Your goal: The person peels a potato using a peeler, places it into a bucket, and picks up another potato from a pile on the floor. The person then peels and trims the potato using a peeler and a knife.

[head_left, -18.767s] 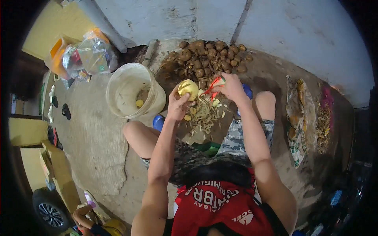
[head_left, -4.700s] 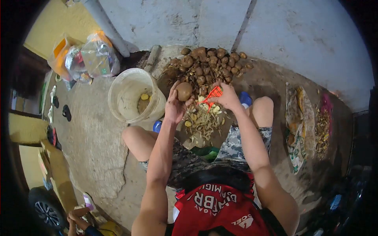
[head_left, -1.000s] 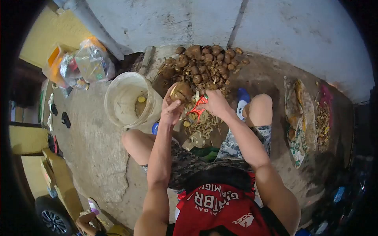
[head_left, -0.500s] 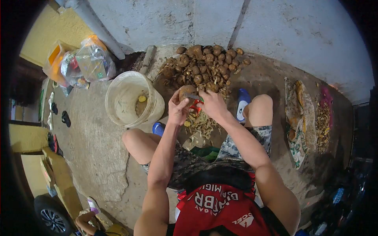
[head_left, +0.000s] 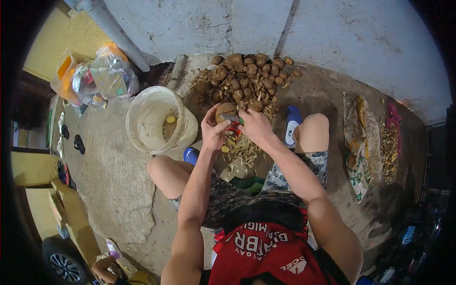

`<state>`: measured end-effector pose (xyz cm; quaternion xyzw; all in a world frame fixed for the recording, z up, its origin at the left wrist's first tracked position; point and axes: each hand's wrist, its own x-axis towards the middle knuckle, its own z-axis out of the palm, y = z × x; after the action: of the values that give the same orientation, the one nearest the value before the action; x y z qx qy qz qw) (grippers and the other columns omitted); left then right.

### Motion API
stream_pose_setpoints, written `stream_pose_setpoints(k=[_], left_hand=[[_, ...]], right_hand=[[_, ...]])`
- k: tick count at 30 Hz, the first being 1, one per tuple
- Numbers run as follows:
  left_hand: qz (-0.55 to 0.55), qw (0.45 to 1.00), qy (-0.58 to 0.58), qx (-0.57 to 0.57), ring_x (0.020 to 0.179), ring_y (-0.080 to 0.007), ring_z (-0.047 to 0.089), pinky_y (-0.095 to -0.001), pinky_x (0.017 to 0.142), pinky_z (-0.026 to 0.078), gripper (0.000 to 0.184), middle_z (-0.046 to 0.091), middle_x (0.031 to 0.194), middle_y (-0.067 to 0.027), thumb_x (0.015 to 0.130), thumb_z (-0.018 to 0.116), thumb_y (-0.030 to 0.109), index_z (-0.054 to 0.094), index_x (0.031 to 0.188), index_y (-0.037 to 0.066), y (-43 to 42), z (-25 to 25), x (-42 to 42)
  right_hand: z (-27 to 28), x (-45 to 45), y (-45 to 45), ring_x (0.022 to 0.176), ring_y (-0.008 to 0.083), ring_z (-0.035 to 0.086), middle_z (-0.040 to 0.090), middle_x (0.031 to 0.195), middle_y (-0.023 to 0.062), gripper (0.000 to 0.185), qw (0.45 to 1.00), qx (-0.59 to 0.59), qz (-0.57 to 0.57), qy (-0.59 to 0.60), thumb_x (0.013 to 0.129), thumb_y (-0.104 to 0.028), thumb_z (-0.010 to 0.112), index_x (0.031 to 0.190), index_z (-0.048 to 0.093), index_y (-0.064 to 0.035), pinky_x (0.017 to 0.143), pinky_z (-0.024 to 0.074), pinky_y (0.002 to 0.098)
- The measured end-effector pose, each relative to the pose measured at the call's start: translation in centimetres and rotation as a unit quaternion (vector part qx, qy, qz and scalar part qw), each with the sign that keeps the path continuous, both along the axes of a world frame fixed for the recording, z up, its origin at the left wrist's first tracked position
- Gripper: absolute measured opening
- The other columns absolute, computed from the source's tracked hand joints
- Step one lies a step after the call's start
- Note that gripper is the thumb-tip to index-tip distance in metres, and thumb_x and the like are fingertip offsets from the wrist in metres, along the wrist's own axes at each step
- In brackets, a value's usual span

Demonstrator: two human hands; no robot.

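Holding one potato (head_left: pixel 225 110): left hand (head_left: pixel 212 131); one red peeler (head_left: pixel 233 127): right hand (head_left: pixel 256 127).

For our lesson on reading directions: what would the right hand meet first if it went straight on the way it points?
The right hand would likely meet the round brown potato in the left hand first; the grey blade overlaps it in view, though depth leaves contact unclear.

Brown potato (head_left: pixel 222 111); red peeler (head_left: pixel 234 127); off-white bucket (head_left: pixel 189 124); grey camouflage shorts (head_left: pixel 311 167).
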<state>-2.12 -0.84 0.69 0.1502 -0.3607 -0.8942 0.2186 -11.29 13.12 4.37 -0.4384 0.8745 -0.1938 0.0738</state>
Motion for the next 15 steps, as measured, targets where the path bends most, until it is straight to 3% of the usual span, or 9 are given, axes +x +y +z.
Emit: stream_pose_setpoints(k=[2,4,8,10,15], left_hand=[[-0.001,1.000,0.003,-0.027,0.110,-0.0258,0.059,-0.0393,0.094,0.052,0.069,0.057,0.122,-0.0162,0.069,0.074,-0.010,0.043,0.130,-0.007,0.0,-0.1,-0.1],[0.004,1.000,-0.004,-0.031,0.107,-0.0245,0.060,-0.0386,0.094,0.052,0.068,0.058,0.120,-0.0156,0.068,0.074,-0.011,0.044,0.129,-0.007,0.0,-0.4,-0.1],[0.006,1.000,-0.018,-0.023,0.105,-0.0236,0.061,-0.0377,0.093,0.052,0.065,0.059,0.118,-0.0151,0.068,0.074,-0.011,0.047,0.127,-0.007,-0.1,-0.5,0.0],[0.006,0.998,-0.011,-0.058,0.103,-0.0250,0.063,-0.0396,0.088,0.055,0.062,0.061,0.116,-0.0143,0.070,0.074,-0.007,0.048,0.126,-0.004,-0.2,-0.9,0.0],[-0.019,0.997,-0.038,-0.061,0.103,-0.0260,0.063,-0.0401,0.089,0.054,0.059,0.061,0.115,-0.0160,0.071,0.074,-0.003,0.049,0.124,-0.006,-0.5,-0.8,-0.1]], right_hand=[[0.3,0.0,-0.1,0.084,0.0375,0.066,0.061,0.092,0.0191,0.045,1.000,0.008,-0.002,-0.001,0.076,-0.014,0.071,0.117,0.055,-0.0044,0.070,0.0546,0.0451],[0.5,0.1,-0.2,0.090,0.0417,0.063,0.060,0.103,0.0201,0.045,0.999,0.028,-0.024,-0.040,0.077,-0.019,0.074,0.116,0.055,-0.0080,0.076,0.0521,0.0473],[0.7,0.2,-0.3,0.091,0.0416,0.063,0.060,0.103,0.0208,0.045,0.998,0.028,-0.029,-0.047,0.075,-0.017,0.075,0.115,0.056,-0.0060,0.077,0.0518,0.0474],[0.3,-0.1,-0.3,0.087,0.0393,0.065,0.062,0.093,0.0209,0.037,0.999,-0.015,-0.015,-0.025,0.076,-0.012,0.071,0.109,0.058,-0.0022,0.071,0.0539,0.0457],[0.1,-0.8,-0.5,0.089,0.0404,0.064,0.063,0.093,0.0228,0.037,0.997,0.020,-0.014,-0.078,0.076,-0.012,0.074,0.106,0.058,0.0013,0.074,0.0531,0.0468]])
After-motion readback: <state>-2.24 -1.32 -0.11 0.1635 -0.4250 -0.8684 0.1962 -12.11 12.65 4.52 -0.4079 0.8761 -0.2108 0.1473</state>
